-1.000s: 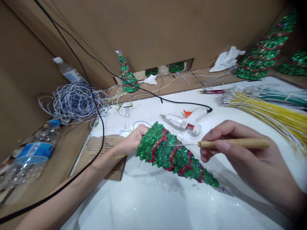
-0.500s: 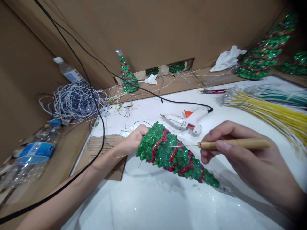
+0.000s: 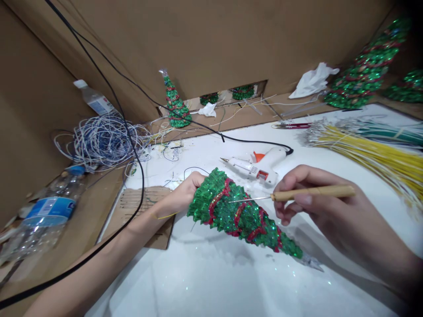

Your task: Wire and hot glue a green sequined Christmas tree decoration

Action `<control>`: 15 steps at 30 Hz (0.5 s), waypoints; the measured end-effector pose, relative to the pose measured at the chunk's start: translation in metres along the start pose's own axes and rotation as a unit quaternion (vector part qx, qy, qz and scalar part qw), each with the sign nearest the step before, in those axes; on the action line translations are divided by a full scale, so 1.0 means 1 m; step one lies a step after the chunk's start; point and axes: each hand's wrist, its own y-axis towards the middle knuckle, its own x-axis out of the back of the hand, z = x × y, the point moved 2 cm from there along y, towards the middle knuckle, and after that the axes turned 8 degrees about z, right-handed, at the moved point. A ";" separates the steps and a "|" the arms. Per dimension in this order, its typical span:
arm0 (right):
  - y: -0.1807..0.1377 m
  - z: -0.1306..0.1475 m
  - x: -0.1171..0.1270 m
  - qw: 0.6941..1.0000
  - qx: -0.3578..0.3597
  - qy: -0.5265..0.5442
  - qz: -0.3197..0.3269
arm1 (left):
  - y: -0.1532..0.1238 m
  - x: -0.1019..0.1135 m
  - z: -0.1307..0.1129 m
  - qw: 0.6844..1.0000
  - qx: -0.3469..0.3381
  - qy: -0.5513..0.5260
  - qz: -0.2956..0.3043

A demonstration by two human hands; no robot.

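Fingers of the right hand (image 3: pixel 325 211) grip a wooden-handled awl (image 3: pixel 288 194), its needle over the ruffled, glittery green cone tree (image 3: pixel 243 215), which lies tilted; those of the left hand (image 3: pixel 185 192) hide at its base, grip unclear. Smooth white tabletop (image 3: pixel 211 286) stretches nearside of the tree, glue gun (image 3: pixel 253 169) beyond, black cable (image 3: pixel 143 178) left.

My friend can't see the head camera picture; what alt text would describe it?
The right hand points a thin wooden-handled pick at a glittery, red-trimmed green tree, tipped on its side with its wide end in the left hand. A white glue gun lies behind on the white tabletop, with yellow wires to the right.
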 end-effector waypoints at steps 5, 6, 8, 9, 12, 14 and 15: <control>0.003 0.002 0.006 0.999 -0.042 0.014 0.012 | 0.000 0.000 0.000 1.000 0.006 0.000 -0.011; 0.004 0.003 0.007 0.999 -0.046 0.020 0.016 | 0.000 0.000 0.000 1.000 0.008 0.002 -0.009; 0.006 0.004 0.009 0.998 -0.052 0.029 0.012 | 0.000 0.000 0.000 1.000 0.014 0.008 -0.007; 0.007 0.005 0.009 0.998 -0.052 0.029 0.006 | 0.000 0.000 0.000 1.000 0.017 0.012 -0.009; 0.009 0.007 0.011 0.999 -0.048 0.017 -0.013 | 0.000 0.001 0.000 0.999 0.026 0.020 -0.015; 0.009 0.008 0.011 0.999 -0.050 0.007 -0.018 | 0.000 0.001 0.001 0.999 0.029 0.022 -0.015; 0.009 0.008 0.012 0.998 -0.054 0.002 -0.019 | 0.000 0.001 0.002 0.999 0.027 0.021 -0.014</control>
